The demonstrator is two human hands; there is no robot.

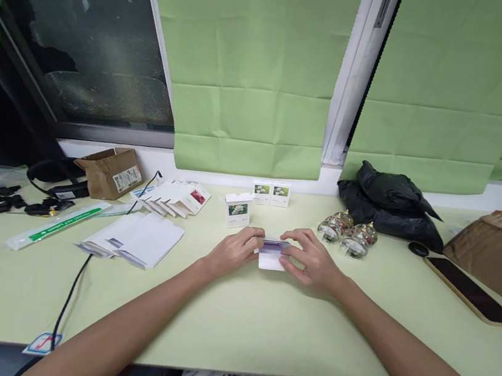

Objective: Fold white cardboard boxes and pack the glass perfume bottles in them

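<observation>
Between my two hands is a small white cardboard box (272, 262) with its flap folded out toward me and its inside showing. My left hand (237, 249) grips the box's left side with bent fingers. On the right side, my right hand (313, 261) holds it with thumb and fingers at the edge and flap. Just behind stands a white box with a flower picture (238, 211), its top raised. Farther back, two closed white boxes (271, 193) with green pictures stand side by side.
Flat white cartons (150, 239) and fanned picture cartons (175, 197) lie left, near a brown box (112, 175) and black cable (73, 287). Rightward are shiny ornaments (356, 240), black bags (389, 201), a phone (470, 291) and a large brown package (498, 254).
</observation>
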